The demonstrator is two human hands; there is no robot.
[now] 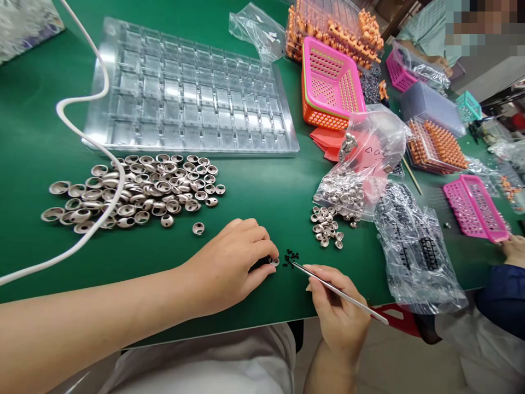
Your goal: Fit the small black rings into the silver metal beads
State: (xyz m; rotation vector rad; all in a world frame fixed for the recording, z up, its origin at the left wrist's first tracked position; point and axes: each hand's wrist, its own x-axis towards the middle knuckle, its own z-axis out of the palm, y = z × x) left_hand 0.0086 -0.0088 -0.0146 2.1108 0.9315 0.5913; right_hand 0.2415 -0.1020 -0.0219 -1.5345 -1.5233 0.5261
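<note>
My left hand (238, 262) rests on the green table, thumb and fingers closed on a small silver ring-shaped part (274, 262). A pair of tweezers (340, 293) is gripped in my right hand (340, 306), its tip at a little cluster of tiny black pieces (292, 255). Whether the tips hold one of them is too small to tell. Beyond my left hand lies a wide pile of silver rings (151, 189), with one single ring (198, 228) apart from it. More small silver parts (327, 224) spill from a clear plastic bag (369, 148) beyond my right hand.
A clear compartment tray (192, 93) lies behind the pile. A white cable (107, 205) crosses the left side. Stacked baskets (307, 109) and trays of orange parts (328, 24) stand at the back. Bagged black parts (418, 251) lie right; another person's hand (514, 250) touches a pink basket (476, 208).
</note>
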